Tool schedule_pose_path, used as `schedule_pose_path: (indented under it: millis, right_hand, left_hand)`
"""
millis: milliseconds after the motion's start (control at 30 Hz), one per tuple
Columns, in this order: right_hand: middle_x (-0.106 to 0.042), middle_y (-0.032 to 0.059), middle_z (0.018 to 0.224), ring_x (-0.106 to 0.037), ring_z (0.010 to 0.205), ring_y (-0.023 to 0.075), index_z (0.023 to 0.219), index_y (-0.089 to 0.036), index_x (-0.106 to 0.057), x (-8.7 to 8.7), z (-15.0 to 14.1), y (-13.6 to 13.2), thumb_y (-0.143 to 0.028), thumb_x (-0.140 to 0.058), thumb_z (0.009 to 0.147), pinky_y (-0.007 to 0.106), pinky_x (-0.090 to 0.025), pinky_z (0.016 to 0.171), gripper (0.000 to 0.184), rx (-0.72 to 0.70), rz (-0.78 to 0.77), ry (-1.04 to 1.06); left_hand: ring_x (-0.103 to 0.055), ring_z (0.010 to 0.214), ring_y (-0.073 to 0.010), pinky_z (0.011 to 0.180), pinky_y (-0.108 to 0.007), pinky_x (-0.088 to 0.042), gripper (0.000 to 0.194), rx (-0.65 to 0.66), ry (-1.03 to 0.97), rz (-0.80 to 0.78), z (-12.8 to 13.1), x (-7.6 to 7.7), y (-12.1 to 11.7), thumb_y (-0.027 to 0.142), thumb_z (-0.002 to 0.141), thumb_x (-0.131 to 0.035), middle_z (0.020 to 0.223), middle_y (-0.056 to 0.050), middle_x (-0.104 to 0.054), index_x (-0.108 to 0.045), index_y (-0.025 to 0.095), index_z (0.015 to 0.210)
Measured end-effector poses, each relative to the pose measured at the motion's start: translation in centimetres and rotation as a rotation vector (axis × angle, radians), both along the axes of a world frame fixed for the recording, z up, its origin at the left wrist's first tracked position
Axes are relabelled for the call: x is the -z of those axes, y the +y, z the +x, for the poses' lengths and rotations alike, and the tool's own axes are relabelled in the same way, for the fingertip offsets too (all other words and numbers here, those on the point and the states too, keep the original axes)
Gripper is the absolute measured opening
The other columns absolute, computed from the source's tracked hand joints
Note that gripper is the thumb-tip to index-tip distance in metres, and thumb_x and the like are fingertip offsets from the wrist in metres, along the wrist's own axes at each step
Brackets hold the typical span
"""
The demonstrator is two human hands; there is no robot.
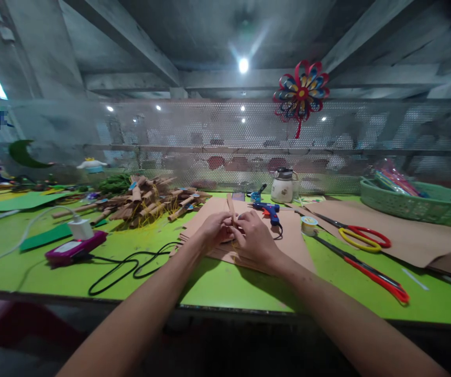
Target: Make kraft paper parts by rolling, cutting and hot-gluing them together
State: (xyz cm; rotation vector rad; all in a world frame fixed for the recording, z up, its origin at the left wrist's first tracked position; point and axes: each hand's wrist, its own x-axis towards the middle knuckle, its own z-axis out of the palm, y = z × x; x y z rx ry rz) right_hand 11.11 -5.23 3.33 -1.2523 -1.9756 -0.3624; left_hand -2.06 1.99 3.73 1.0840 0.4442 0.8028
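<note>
My left hand (pixel 215 229) is closed, its fingertips pinching the lower end of a narrow brown paper roll (pixel 230 203). From the other side my right hand (pixel 257 235) closes its fingers on the same roll, which points up and away from me. A thin yellow string hangs below my fingers. Under both hands lies a stack of brown kraft paper sheets (pixel 296 250). Just beyond my right hand a blue glue gun (pixel 269 209) rests on the paper, and a small spool (pixel 309 225) stands to its right. My fingers hide the roll's lower part.
Left of my hands is a heap of paper rolls with yellow string (pixel 146 201). A purple power strip (pixel 76 247) and black cord lie nearer. At right are red-and-yellow scissors (pixel 362 238), a red-handled cutting tool (pixel 374 275) and a green basket (pixel 417 204). A jug (pixel 282 186) stands behind.
</note>
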Motion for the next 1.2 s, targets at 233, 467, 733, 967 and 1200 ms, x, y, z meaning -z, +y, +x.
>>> schedule_pose_path:
  millis: [233, 467, 733, 967, 1200]
  right_hand:
    - [-0.055, 0.0098, 0.088, -0.044, 0.092, 0.0228, 0.086, -0.015, -0.063, 0.0, -0.2, -0.3, -0.023, -0.049, 0.088, 0.037, -0.041, 0.081, 0.015, 0.034, -0.004, -0.057]
    - [-0.055, 0.0106, 0.091, -0.044, 0.093, 0.0240, 0.090, -0.016, -0.062, -0.2, -0.1, -0.4, -0.023, -0.049, 0.088, 0.039, -0.040, 0.082, 0.015, 0.026, -0.003, -0.042]
    - [-0.056, 0.0104, 0.092, -0.045, 0.093, 0.0247, 0.103, -0.017, -0.061, -0.1, 0.0, -0.1, -0.024, -0.049, 0.088, 0.038, -0.039, 0.082, 0.020, 0.026, -0.009, -0.029]
    - [-0.056, 0.0098, 0.090, -0.045, 0.089, 0.0237, 0.097, -0.016, -0.059, 0.3, -0.1, 0.0, -0.030, -0.053, 0.086, 0.036, -0.039, 0.078, 0.019, 0.039, -0.037, -0.074]
    - [-0.057, 0.0081, 0.089, -0.046, 0.090, 0.0218, 0.094, -0.017, -0.062, 0.5, 0.1, 0.1, -0.033, -0.053, 0.086, 0.034, -0.040, 0.077, 0.020, 0.019, -0.071, -0.047]
  left_hand:
    - [-0.058, 0.055, -0.0111, 0.051, -0.021, -0.048, 0.013, 0.017, -0.040, 0.031, 0.2, 0.5, 0.5, 0.008, 0.076, -0.055, 0.074, -0.007, -0.063, -0.060, 0.009, 0.088]
    - [-0.058, 0.054, -0.0105, 0.050, -0.020, -0.047, 0.011, -0.003, -0.047, 0.028, 0.3, -0.2, -0.2, 0.006, 0.076, -0.055, 0.070, -0.005, -0.063, -0.061, 0.009, 0.085]
    - [-0.058, 0.055, -0.0109, 0.054, -0.023, -0.049, 0.007, 0.007, -0.029, 0.028, 0.0, 0.0, 0.0, 0.011, 0.078, -0.056, 0.071, -0.005, -0.063, -0.061, 0.010, 0.083]
    - [-0.055, 0.051, -0.0106, 0.048, -0.020, -0.043, 0.014, -0.013, 0.054, -0.008, 0.2, -0.3, -0.5, 0.022, 0.079, -0.056, 0.062, -0.004, -0.060, -0.061, 0.009, 0.075]
    - [-0.045, 0.042, -0.0062, 0.045, -0.017, -0.039, 0.013, -0.027, 0.070, -0.022, 0.1, -0.7, -1.1, 0.017, 0.074, -0.055, 0.048, 0.003, -0.050, -0.058, 0.011, 0.063]
